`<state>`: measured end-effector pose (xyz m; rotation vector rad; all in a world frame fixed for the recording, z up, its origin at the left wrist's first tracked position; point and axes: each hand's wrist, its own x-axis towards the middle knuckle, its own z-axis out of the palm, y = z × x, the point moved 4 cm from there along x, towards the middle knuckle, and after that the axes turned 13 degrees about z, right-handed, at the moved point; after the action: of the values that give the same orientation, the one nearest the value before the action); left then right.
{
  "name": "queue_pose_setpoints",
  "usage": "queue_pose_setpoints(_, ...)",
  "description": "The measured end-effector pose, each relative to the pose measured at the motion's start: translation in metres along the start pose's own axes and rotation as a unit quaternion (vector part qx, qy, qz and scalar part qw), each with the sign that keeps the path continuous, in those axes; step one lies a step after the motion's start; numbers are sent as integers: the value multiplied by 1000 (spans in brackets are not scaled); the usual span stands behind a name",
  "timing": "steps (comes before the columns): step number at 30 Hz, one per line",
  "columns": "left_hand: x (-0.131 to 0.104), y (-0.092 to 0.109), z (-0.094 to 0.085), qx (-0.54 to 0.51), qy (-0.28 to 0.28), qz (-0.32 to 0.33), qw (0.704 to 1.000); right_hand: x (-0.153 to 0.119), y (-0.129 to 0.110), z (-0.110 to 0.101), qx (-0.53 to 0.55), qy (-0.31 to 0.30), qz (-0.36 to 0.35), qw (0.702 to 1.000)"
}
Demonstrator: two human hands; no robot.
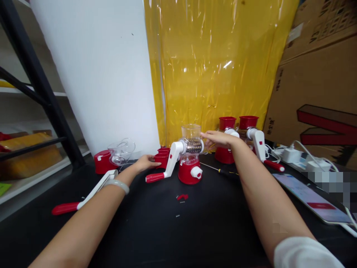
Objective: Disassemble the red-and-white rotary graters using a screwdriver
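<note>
A rotary grater with a red base, a metal drum, a clear hopper and a white crank arm with a red handle stands upright on the black table. To its left, my left hand has its thumb and fingers on a red pusher, beside similar red parts. My right hand is at the drum's right end, palm down and fingers stretched out, holding nothing. Its fingertips are close to the hopper; whether they touch is unclear.
At left are another red base and a loose crank. More graters stand behind my right arm. A screwdriver, small red piece, metal pins, phone and chargers lie about.
</note>
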<state>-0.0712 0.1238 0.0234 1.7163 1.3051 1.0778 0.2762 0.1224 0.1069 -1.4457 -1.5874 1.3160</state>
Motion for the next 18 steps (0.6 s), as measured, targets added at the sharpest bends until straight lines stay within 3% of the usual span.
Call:
queue_pose_setpoints(3,-2,2,-8,43,-4,-9,999,4,12,8,104,-152,-10,983)
queue_pose_setpoints(5,-2,10,-17,96,22,-20,995,8,19,9,177,-205,-33,962)
queue_pose_setpoints(8,-8,43,-25,167,136,31,976,13,27,12,225,-269,-72,934)
queue_pose_setpoints(10,-16,76,-13,167,152,128,966,14,29,17,226,-298,-93,923)
queue_pose_setpoints(13,-35,118,23,192,103,225,950,14,27,24,221,-304,-120,919)
queue_pose_setpoints(15,-46,132,45,228,87,252,936,13,22,27,219,-298,-130,920)
queue_pose_setpoints(18,-50,131,68,266,78,274,921,10,14,33,213,-302,-135,919)
